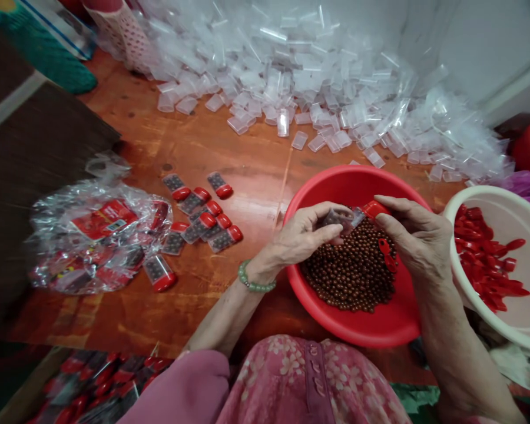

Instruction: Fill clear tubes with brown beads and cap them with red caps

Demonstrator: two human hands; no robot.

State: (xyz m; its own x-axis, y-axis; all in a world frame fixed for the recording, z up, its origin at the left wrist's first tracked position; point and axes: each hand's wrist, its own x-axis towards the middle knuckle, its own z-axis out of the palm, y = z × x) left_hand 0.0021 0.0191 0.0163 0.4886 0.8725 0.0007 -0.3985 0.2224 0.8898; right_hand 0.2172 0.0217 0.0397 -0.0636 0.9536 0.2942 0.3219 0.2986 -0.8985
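My left hand [302,232] and my right hand [417,241] meet above a red plastic basin [348,179]. The left holds a clear plastic case [338,221] with several dark beads inside. The right pinches the case's red cap [374,209], and its fingers partly hide the cap. Below them, a heap of brown round beads [351,271] fills the basin's bottom, with a small red piece [387,254] lying on it. A jade-green bead bracelet [256,278] circles my left wrist.
A white basin [463,197] of red caps sits right of the red one. Filled, capped cases [203,215] lie on the orange wooden table [229,153], beside a crumpled clear bag [97,235] of packaged cases. Empty clear cases [291,88] are heaped behind. More filled cases [101,383] lie at lower left.
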